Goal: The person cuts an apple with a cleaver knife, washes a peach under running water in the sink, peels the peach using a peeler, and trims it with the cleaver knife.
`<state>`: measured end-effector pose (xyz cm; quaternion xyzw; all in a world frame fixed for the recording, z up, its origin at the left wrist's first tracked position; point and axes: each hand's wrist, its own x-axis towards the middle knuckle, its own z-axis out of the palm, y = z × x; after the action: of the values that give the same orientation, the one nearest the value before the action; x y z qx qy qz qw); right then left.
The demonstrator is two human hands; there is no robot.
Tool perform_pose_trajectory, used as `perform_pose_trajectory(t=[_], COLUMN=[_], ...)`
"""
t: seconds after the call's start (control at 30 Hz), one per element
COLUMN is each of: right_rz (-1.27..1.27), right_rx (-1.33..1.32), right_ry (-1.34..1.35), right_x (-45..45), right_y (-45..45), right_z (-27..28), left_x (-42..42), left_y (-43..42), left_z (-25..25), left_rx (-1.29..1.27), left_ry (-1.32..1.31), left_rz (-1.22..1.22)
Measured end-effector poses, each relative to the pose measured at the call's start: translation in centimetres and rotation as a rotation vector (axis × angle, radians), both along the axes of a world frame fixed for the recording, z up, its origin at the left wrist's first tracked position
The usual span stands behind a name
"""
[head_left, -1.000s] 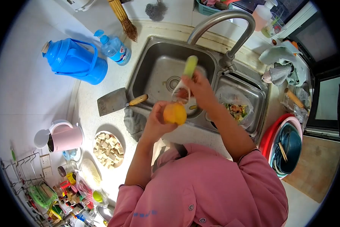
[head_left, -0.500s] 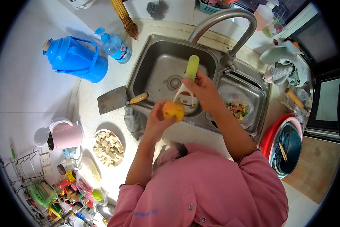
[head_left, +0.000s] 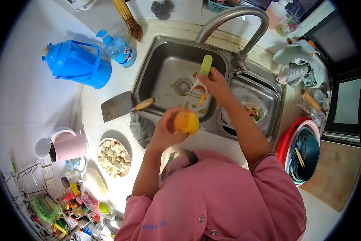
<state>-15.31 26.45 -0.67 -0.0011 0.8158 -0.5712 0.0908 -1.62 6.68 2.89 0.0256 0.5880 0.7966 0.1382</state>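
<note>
My left hand (head_left: 166, 131) is wrapped round a yellow-orange, rounded piece of produce (head_left: 187, 123), held over the sink's front edge. Its exact kind is unclear; one patch of its surface looks paler and smoother. My right hand (head_left: 217, 86) grips a vegetable peeler (head_left: 206, 65) with a light green handle and a white forked head. An orange strip of peel (head_left: 203, 99) hangs by the peeler's head, which is apart from the produce. Beneath both hands is the steel sink basin (head_left: 158, 76), with several peel scraps near its drain.
Left of the sink lie a cleaver (head_left: 118, 107), a grey cloth (head_left: 141, 129) and a bowl of pale cubes (head_left: 114, 158). A blue thermos (head_left: 82, 64) and soap bottle (head_left: 120, 51) stand behind. The faucet (head_left: 232, 14) arches overhead; stacked basins (head_left: 283, 146) sit right.
My right hand has drawn the peeler slightly away from the produce, and an orange strip now hangs by its head. The produce has turned slightly in my left hand, showing a paler patch.
</note>
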Motion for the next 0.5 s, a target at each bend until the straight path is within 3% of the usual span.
perform_pose_trajectory(t=[0.03, 0.13, 0.23, 0.33, 0.5], right_rz=[0.012, -0.065, 0.060, 0.236, 0.364], right_rx=[0.290, 0.098, -0.511, -0.596, -0.609], right_ry=[0.179, 0.100, -0.066, -0.196, -0.177], right_x=[-0.2, -0.2, 1.6, 3.6, 4.5], right_y=[0.2, 0.4, -0.5, -1.6, -2.9], right_z=[0.0, 1.3, 3.4, 6.0, 5.5], left_x=[0.0, -0.4, -0.2, -0.5, -0.5], left_y=[0.0, -0.1, 0.2, 0.2, 0.2], left_z=[-0.1, -0.4, -0.3, -0.5, -0.4], left_rx=[0.005, -0.038, -0.075, -0.083, -0.125], left_ry=[-0.011, -0.022, -0.050, -0.109, -0.147], left_rz=[0.006, 0.032, 0.095, 0.106, 0.097])
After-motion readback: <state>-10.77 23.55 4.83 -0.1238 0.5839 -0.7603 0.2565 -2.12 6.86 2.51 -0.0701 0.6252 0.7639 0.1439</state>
